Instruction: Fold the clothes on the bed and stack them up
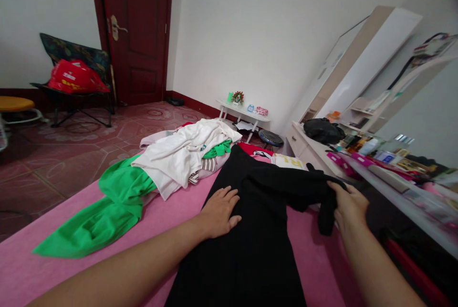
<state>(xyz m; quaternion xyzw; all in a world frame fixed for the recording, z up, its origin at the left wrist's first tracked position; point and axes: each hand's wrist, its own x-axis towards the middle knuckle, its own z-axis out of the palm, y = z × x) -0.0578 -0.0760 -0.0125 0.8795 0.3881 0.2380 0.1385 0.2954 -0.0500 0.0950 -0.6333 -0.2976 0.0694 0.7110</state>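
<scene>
A pink-covered surface [182, 204] spreads across the foreground, with a dark red door [138, 30] standing in the far left wall. On the left is a folding chair [89, 58] holding a red bag [75, 78]. A small white table [246, 113] stands against the back wall. The black garment [246, 254] lies lengthwise on the pink cover, its near end running out of view. To its left are a white garment [179, 149] and a green garment [93, 230], the green partly under the white. Of the person's 2 hands, the left hand [221, 211] rests flat on the black garment, fingers extended and slightly apart. The right hand [348, 204] pinches the end of 1 long, narrow black part (it looks like a sleeve) drawn out rightward, fingers closed on the cloth.
</scene>
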